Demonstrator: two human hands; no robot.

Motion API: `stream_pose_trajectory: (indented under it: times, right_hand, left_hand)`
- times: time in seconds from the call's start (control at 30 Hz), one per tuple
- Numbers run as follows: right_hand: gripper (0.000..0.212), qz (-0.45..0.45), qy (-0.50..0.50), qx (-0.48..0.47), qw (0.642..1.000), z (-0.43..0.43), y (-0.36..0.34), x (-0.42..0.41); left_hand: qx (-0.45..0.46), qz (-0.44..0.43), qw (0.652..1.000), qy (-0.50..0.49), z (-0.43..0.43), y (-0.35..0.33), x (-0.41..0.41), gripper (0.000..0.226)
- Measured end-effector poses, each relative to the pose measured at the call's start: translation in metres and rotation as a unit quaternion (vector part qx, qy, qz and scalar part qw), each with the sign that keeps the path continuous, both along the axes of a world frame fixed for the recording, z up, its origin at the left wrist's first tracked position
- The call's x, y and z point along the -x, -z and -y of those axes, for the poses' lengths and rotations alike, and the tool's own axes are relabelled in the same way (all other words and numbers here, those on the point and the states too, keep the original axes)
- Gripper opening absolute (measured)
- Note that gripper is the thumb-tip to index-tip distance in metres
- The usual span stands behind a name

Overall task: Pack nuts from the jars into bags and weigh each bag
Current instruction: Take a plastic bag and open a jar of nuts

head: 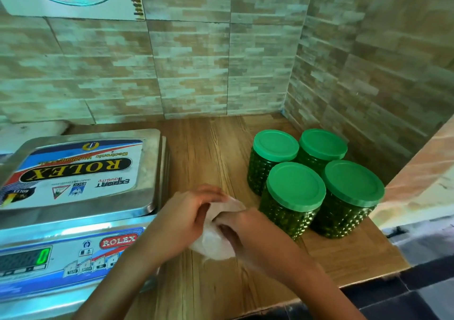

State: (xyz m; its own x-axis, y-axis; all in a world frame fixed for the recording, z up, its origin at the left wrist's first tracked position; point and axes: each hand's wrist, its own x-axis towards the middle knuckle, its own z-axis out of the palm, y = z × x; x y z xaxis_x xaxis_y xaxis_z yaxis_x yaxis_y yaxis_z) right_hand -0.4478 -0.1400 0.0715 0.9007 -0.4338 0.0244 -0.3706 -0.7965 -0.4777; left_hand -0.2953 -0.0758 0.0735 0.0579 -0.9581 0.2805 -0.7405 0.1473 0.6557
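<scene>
Several green studded jars (292,196) with green lids stand shut in a cluster at the right of the wooden counter (216,152). Just left of them, both hands hold a thin, crumpled plastic bag (216,241) above the counter. My left hand (186,219) grips the bag's left side with curled fingers. My right hand (243,233) pinches its right side. The bag's contents cannot be made out. An electronic weighing scale (73,172) with a steel pan sits at the left, its green display (43,255) reading 0.
Tiled walls (196,69) close in the counter at the back and right. A stone ledge (422,177) runs along the right beyond the jars. The counter's front edge (307,300) drops to a dark floor.
</scene>
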Motion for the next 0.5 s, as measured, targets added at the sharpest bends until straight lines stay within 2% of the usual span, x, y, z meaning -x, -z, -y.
stream_pose_trajectory:
  times: [0.07, 0.13, 0.23, 0.33, 0.43, 0.5]
  right_hand:
    - [0.024, 0.104, -0.004, -0.010, 0.995, -0.007, -0.006, 0.017]
    - [0.031, 0.132, 0.010, 0.011, 0.991, -0.010, -0.002, 0.025]
    - [0.019, 0.202, 0.072, 0.044, 0.976, -0.008, 0.019, 0.022]
    - [0.019, 0.276, 0.142, -0.067, 0.948, -0.001, 0.034, 0.017]
    - [0.029, 0.282, 0.193, -0.197, 0.919, 0.006, 0.053, 0.011]
    - [0.028, 0.284, 0.232, -0.264, 0.892, 0.009, 0.066, 0.007]
  left_hand:
    - [-0.015, -0.033, 0.999, -0.022, 0.000, 0.000, -0.007, 0.040]
    - [-0.031, -0.050, 0.998, -0.022, -0.001, 0.001, -0.012, 0.046]
    - [-0.023, -0.075, 0.996, -0.038, -0.003, 0.004, -0.016, 0.035]
    - [0.041, -0.126, 0.988, -0.079, -0.005, 0.003, -0.020, 0.030]
    - [0.078, -0.116, 0.983, -0.121, -0.005, 0.001, -0.023, 0.030]
    - [0.070, -0.112, 0.983, -0.127, -0.006, 0.002, -0.022, 0.031]
